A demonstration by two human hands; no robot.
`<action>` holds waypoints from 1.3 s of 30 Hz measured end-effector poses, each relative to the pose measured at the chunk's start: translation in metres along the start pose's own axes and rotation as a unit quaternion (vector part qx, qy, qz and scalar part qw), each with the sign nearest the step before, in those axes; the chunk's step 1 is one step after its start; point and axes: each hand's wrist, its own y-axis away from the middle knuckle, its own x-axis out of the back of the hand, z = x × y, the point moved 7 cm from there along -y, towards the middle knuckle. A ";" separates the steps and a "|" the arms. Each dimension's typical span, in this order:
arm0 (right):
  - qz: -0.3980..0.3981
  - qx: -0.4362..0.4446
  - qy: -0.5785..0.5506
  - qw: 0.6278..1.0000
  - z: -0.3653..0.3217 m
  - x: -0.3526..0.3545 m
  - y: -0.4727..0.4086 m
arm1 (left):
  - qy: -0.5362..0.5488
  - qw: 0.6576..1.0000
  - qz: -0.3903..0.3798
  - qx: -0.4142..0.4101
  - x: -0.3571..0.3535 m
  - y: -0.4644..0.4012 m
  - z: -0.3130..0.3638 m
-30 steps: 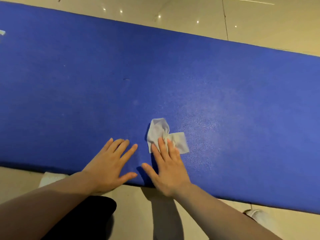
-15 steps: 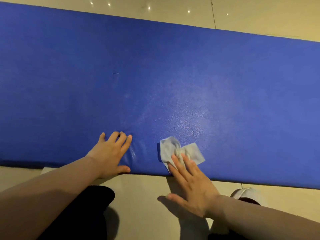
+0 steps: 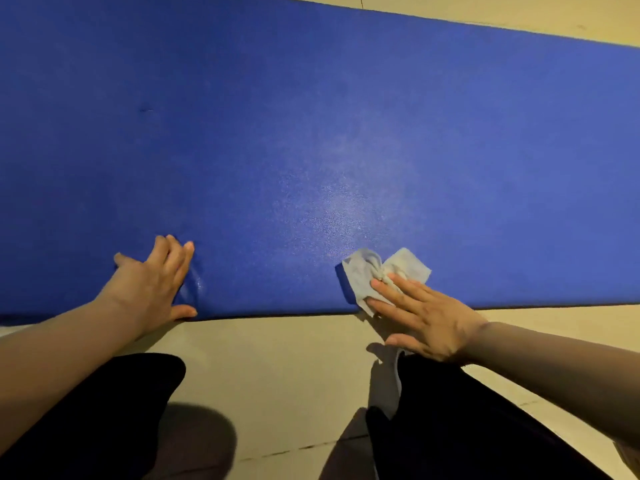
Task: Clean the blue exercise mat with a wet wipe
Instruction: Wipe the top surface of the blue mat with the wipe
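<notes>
Blue exercise mat (image 3: 311, 133) on the floor (image 3: 277, 358): flat right hand (image 3: 426, 315) presses a bunched wet wipe (image 3: 367, 271) at the near edge, while the spread left hand (image 3: 152, 282) braces empty. Riding the edge, the wipe could slip off onto the floor and pick up dirt.

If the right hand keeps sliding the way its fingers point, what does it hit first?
Only the wipe it presses under the right hand; beyond that, bare mat up and leftward. The way looks free; the left hand sits well aside.
</notes>
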 end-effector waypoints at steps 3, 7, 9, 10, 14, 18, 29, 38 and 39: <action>0.021 -0.044 -0.055 0.997 0.000 -0.011 0.010 | -0.003 1.000 -0.014 0.001 0.004 -0.001 0.002; 0.002 -0.062 -0.076 0.995 -0.023 -0.004 -0.006 | 0.003 0.999 -0.044 0.025 0.009 -0.001 0.003; 0.015 -0.045 -0.067 0.997 -0.027 0.009 -0.017 | 0.022 0.998 -0.055 0.037 0.011 -0.001 0.003; 0.011 -0.031 -0.074 0.997 -0.030 0.018 -0.022 | 0.024 0.997 -0.061 0.040 0.012 -0.001 0.003; 0.023 -0.016 -0.078 0.997 -0.035 0.033 -0.033 | 0.032 0.992 -0.114 0.040 0.023 -0.005 0.005; 0.072 0.000 -0.073 0.995 -0.023 0.041 -0.027 | 0.091 0.995 -0.033 0.002 0.072 -0.009 0.005; 0.053 -0.012 -0.120 0.991 -0.020 0.025 -0.025 | 0.221 0.966 -0.077 -0.112 0.111 -0.007 0.052; -0.150 -0.032 -0.078 0.985 -0.009 0.050 -0.034 | 0.158 0.961 -0.070 -0.215 0.199 0.064 0.018; -0.148 -0.043 -0.078 0.985 -0.013 0.054 -0.035 | 0.137 0.968 -0.054 -0.201 0.210 0.067 0.007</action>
